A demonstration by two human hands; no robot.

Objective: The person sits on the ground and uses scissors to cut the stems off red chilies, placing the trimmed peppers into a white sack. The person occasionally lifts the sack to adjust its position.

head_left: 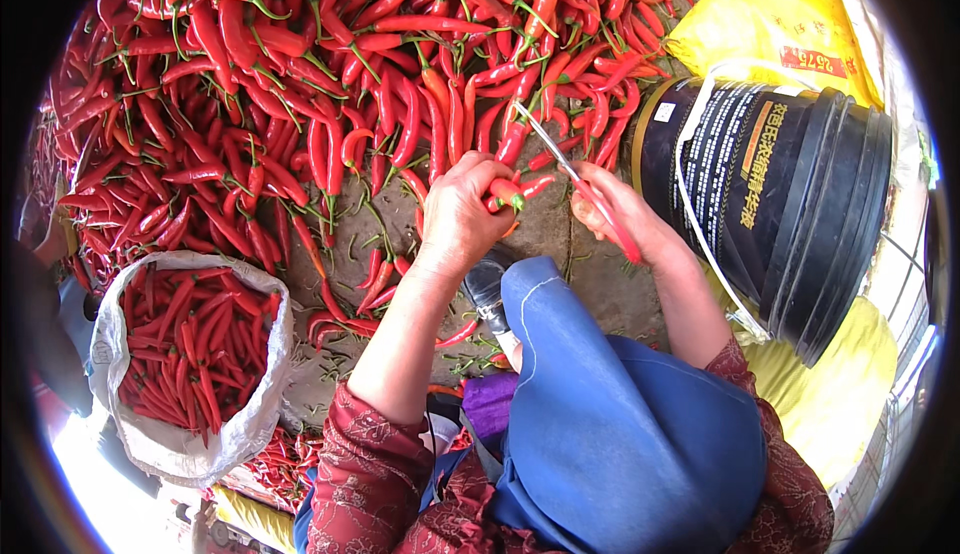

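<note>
Blue apron (630,424), left hand (458,209) gripping red chillies (507,193), right hand (632,216) gripping what look like red-handled scissors (559,156)

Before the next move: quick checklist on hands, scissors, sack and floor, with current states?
1. Left hand holding a red pepper: ok.
2. Right hand gripping the scissors: ok.
3. Blades apart from left fingers: ok, a gap shows.
4. Blades fully shut: cannot tell from this angle.
5. White sack open at the top: ok.
6. Floor clear: not ok, loose peppers and green scraps lie there.
</note>
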